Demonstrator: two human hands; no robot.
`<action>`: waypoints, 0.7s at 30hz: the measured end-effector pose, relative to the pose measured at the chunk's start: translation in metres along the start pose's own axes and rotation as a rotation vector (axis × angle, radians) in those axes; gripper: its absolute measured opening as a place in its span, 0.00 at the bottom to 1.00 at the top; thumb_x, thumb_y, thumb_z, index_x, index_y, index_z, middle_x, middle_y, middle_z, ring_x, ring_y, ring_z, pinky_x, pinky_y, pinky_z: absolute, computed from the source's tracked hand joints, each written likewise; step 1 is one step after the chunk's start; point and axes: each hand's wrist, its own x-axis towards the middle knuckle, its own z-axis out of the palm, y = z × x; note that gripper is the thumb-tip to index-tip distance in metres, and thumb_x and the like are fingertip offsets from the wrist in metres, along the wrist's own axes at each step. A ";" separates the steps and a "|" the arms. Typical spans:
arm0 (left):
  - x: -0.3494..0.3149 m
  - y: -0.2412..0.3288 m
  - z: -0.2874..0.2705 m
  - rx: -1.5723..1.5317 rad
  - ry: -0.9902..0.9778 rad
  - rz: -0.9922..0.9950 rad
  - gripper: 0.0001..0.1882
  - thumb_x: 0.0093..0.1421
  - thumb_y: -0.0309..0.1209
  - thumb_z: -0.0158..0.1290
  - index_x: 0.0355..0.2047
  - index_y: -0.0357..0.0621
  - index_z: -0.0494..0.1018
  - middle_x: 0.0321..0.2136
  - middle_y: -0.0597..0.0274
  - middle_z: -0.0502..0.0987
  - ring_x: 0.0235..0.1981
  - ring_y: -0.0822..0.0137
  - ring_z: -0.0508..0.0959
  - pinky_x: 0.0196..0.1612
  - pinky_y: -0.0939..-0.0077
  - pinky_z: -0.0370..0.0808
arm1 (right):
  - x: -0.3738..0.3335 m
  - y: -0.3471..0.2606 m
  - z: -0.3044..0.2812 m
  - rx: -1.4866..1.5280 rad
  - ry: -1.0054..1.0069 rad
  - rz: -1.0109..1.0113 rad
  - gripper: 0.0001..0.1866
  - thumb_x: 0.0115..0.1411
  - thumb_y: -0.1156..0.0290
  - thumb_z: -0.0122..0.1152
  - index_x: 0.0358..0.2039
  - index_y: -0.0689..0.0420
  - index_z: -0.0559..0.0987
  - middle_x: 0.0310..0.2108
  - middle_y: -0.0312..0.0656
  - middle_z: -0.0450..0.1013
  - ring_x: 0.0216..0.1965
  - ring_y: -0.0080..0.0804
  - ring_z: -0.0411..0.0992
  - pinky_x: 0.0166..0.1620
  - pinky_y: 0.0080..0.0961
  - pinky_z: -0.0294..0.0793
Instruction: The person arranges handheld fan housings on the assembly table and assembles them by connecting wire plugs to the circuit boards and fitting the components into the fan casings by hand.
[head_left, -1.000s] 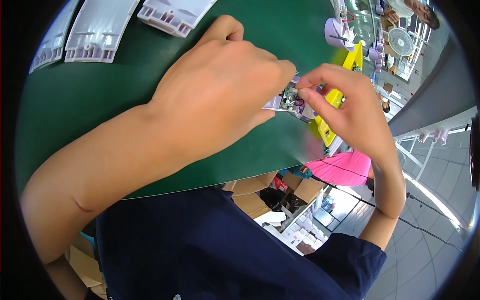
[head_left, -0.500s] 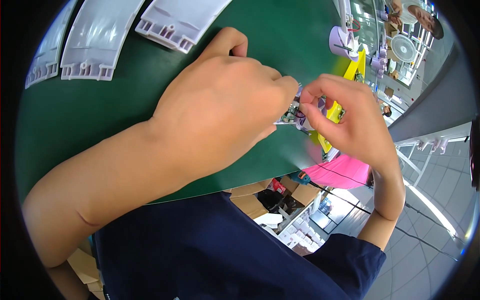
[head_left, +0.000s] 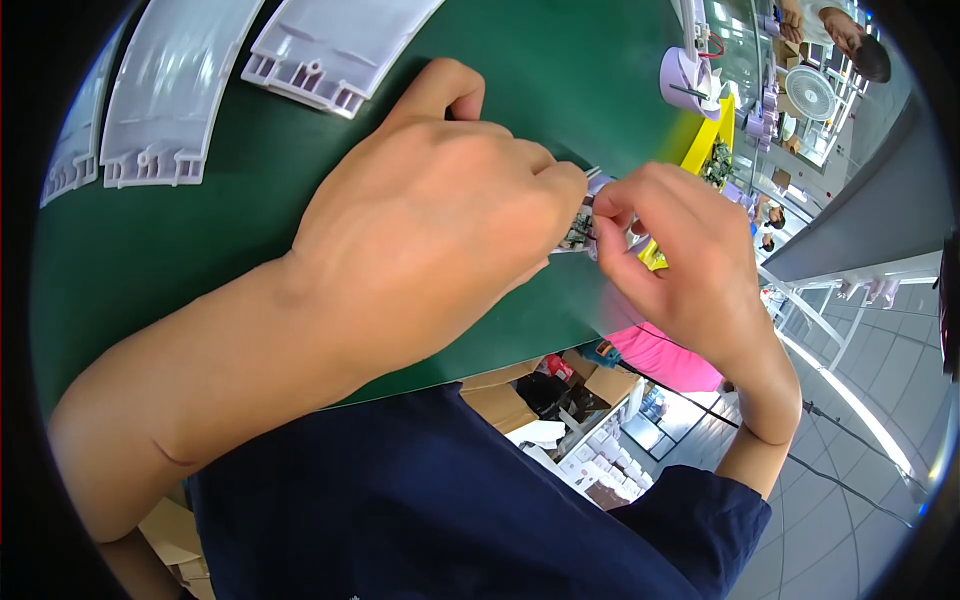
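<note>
Head view: a pair of bare hands meets over a small circuit board [head_left: 578,235] set in a lilac housing [head_left: 598,183], just to the left of the yellow tray [head_left: 708,138]. The left hand [head_left: 430,200] is folded, back upward, and seems to grip the housing's left end, though its fingertips are hidden. The right hand [head_left: 685,255], between the board and the tray, brings thumb and forefinger together at the board's right edge; a dark wire [head_left: 592,237] shows there, but I cannot tell whether they pinch it.

Judging by this, the handwork is partway along: the board sits in the housing, while the wire's seating is too small and too covered to confirm. More green boards [head_left: 718,162] lie in the tray, and 3 curved panels, the closest being a pale panel [head_left: 320,50], lie well to the left of the tray, apart from the housing. How much remains beyond that does not show.

As for room, the green bench [head_left: 180,245] offers a wide bare stretch to the left of the tray, between the panels and the left forearm. Space is tighter on the tray's own side, where the right hand overlaps its rim in view and a lilac cylinder [head_left: 678,82] stands just beyond. The bench's edge runs on the wearer's side of the tray, with a cardboard box [head_left: 495,405] below it.
</note>
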 end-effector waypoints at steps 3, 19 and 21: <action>0.000 0.001 -0.001 -0.001 0.000 -0.008 0.26 0.44 0.29 0.75 0.45 0.45 0.81 0.40 0.64 0.86 0.36 0.62 0.83 0.53 0.63 0.67 | 0.001 -0.001 0.000 -0.044 0.009 -0.034 0.09 0.51 0.79 0.70 0.32 0.58 0.78 0.29 0.39 0.74 0.29 0.39 0.75 0.29 0.34 0.75; 0.001 0.003 0.001 -0.016 0.041 0.000 0.26 0.43 0.28 0.75 0.44 0.44 0.80 0.39 0.64 0.85 0.35 0.61 0.82 0.53 0.65 0.68 | -0.006 0.001 0.006 -0.047 0.071 -0.060 0.13 0.48 0.82 0.71 0.34 0.60 0.78 0.29 0.39 0.72 0.27 0.36 0.75 0.26 0.31 0.75; 0.000 0.003 0.002 -0.008 0.026 0.004 0.26 0.43 0.28 0.75 0.44 0.45 0.80 0.39 0.64 0.85 0.35 0.60 0.82 0.53 0.65 0.68 | -0.004 -0.001 0.002 -0.082 0.031 -0.075 0.13 0.49 0.81 0.72 0.34 0.59 0.78 0.29 0.39 0.72 0.27 0.36 0.75 0.26 0.30 0.75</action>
